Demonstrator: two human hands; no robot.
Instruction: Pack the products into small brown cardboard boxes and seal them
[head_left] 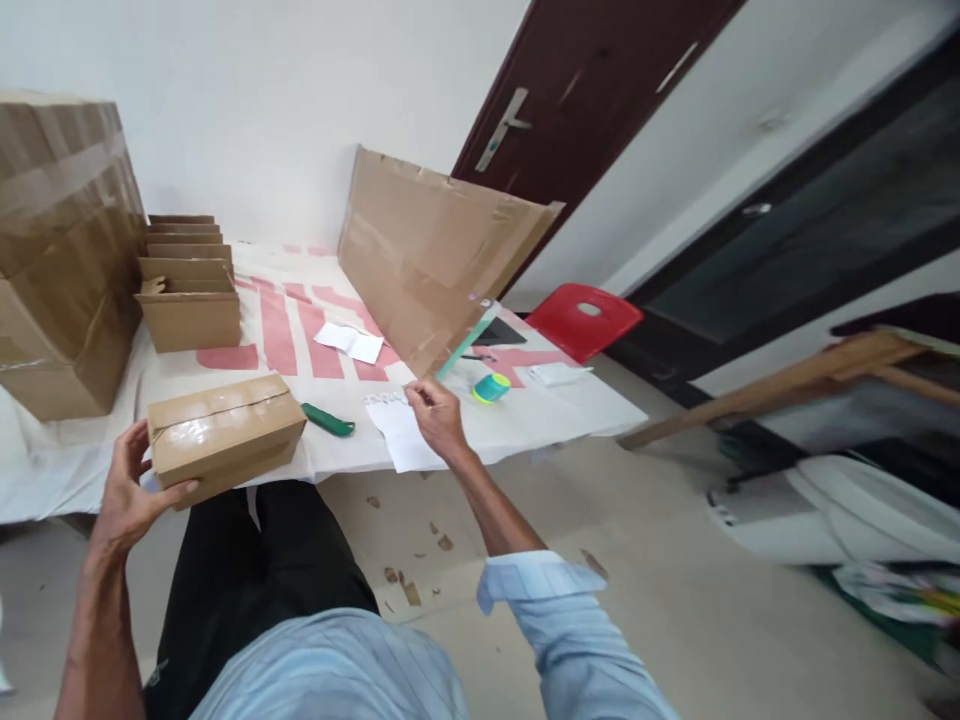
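On my feed I'm not seeing if the right hand (435,418) is pinching anything; the left edge is cutting off a large carton (67,250); the table (529,425) is partly hiding the red chair (574,335); a white object (885,510) is blurring.

The held carton (225,425) is at the front edge of the tabletop (574,415), the person's left hand (129,495) around its left end. Just right of the carton I can see what looks like a cutter (328,421); farther right come a paper sheet (405,450), with the right hand (436,420) over it, then a roll (491,388). Behind the carton, slightly left, stands a row of boxes (191,325); left of it and back, a tall box (67,260). Behind and right of it lie a slip (349,342), then a cardboard panel (427,250); well right and back, a chair (581,318). Scraps (412,593) lie on the floor (480,670), below and right of it.
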